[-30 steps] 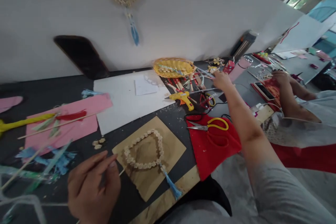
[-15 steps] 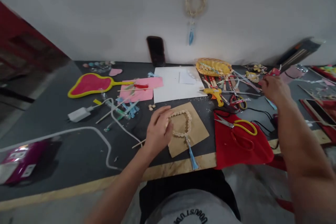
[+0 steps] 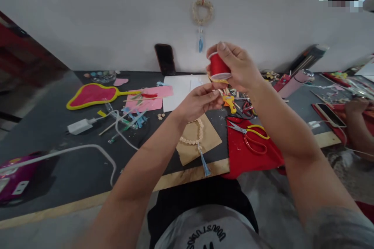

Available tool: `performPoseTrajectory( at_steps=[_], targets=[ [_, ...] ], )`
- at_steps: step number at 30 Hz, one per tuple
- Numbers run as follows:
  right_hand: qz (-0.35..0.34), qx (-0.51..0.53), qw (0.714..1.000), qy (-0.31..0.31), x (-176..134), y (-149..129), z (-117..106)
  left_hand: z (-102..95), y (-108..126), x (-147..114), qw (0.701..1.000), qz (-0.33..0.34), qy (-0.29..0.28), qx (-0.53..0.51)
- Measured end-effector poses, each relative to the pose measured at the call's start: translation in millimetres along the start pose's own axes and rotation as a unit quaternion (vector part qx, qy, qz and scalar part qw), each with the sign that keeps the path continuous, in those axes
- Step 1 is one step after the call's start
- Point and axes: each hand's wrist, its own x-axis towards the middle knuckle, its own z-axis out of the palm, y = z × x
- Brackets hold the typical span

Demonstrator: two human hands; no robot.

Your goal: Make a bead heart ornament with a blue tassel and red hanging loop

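I note right hand [image 3: 241,64], outstretched a moment ago, now grips red thread spool [image 3: 219,66] above surface [image 3: 84,171], toward far edge, left hand [image 3: 201,103] just below, fingers bunched, hold I can't tell, bringing thread into play.

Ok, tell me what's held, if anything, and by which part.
The right hand holds a white-rimmed cylindrical spool of red thread by its upper end; whether the left hand, below it, pinches anything cannot be told.

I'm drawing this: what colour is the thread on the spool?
The thread is red, clearest in the head view.
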Motion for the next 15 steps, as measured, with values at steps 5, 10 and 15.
performPoseTrajectory(
  at_steps=[5,10,15],
  targets=[
    [-0.039,0.003,0.981,0.189,0.9,19.7,-72.9,-21.1,20.7,-21.7,0.994,-0.022,0.094,0.047],
    [-0.096,-0.006,0.935,0.342,-18.8,19.8,-156.9,-50.6,38.6,-29.5,0.975,-0.03,0.171,0.138],
    [-0.145,-0.107,0.896,0.405,-42.6,25.4,-211.2,-65.5,42.2,-27.0,0.943,-0.049,0.215,0.249]
  ],
)
